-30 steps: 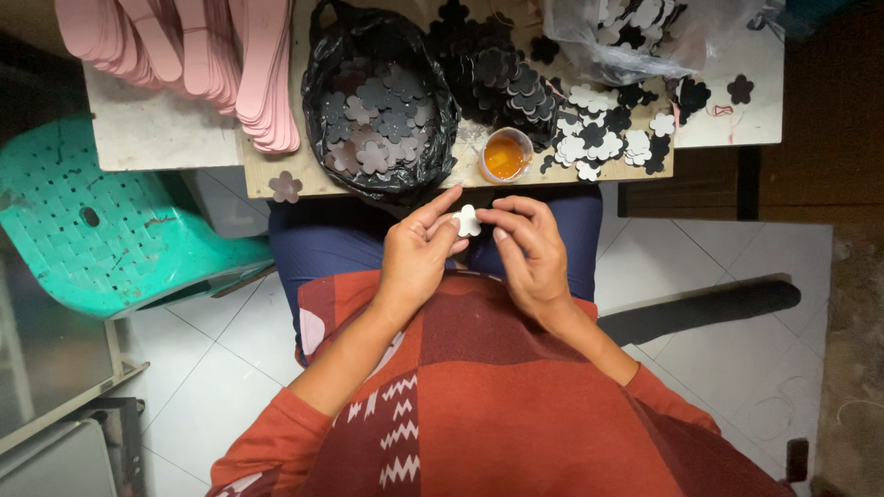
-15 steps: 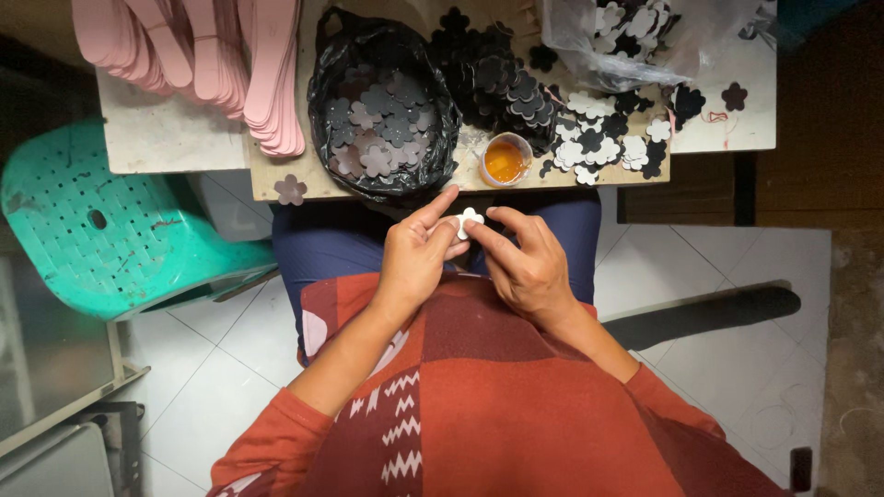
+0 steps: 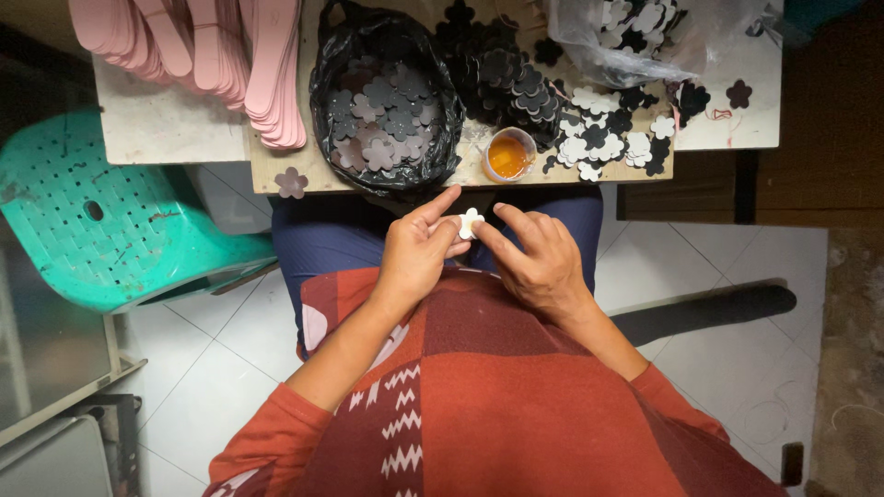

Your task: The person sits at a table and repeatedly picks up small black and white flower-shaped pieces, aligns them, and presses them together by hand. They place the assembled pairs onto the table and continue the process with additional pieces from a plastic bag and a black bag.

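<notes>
My left hand (image 3: 416, 253) fingers pinch the white foam flower (image 3: 470, 222) over my lap; my right hand (image 3: 537, 258) fingers press its edge. Seemingly mid-assembly; next needs the glue cup (image 3: 509, 155) just ahead on the bench (image 3: 276, 170).

White foam flower (image 3: 471, 223) between both hands
</notes>
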`<move>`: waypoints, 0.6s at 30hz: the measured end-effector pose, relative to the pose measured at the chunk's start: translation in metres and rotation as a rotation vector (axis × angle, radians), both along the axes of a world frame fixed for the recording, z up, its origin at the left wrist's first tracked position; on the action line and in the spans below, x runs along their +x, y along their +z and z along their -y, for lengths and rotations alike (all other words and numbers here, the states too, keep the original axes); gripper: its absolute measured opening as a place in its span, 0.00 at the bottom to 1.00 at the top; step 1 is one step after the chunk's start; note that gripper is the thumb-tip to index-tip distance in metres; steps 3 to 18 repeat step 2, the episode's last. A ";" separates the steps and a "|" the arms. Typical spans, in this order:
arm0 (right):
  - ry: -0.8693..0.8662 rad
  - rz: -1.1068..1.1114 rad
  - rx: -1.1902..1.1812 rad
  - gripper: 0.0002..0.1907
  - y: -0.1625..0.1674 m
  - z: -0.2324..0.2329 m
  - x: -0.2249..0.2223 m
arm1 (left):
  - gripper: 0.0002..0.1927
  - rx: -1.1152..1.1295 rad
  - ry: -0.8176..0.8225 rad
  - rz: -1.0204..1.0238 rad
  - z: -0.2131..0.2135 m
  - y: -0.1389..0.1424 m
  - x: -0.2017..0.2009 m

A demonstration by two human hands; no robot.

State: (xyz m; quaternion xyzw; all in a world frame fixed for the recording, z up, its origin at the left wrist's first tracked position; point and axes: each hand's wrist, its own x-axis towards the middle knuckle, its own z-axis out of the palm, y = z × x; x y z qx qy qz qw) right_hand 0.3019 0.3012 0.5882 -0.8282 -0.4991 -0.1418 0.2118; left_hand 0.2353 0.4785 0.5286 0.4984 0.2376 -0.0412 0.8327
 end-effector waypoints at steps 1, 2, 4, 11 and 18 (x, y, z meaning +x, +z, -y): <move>-0.004 0.024 -0.013 0.23 -0.001 0.000 0.000 | 0.26 0.001 -0.003 -0.004 0.000 -0.001 0.000; -0.010 0.048 -0.034 0.23 -0.002 0.001 0.001 | 0.26 0.002 -0.006 -0.009 0.000 -0.002 -0.001; -0.010 0.048 -0.034 0.23 -0.002 0.001 0.001 | 0.26 0.002 -0.006 -0.009 0.000 -0.002 -0.001; -0.010 0.048 -0.034 0.23 -0.002 0.001 0.001 | 0.26 0.002 -0.006 -0.009 0.000 -0.002 -0.001; -0.010 0.048 -0.034 0.23 -0.002 0.001 0.001 | 0.26 0.002 -0.006 -0.009 0.000 -0.002 -0.001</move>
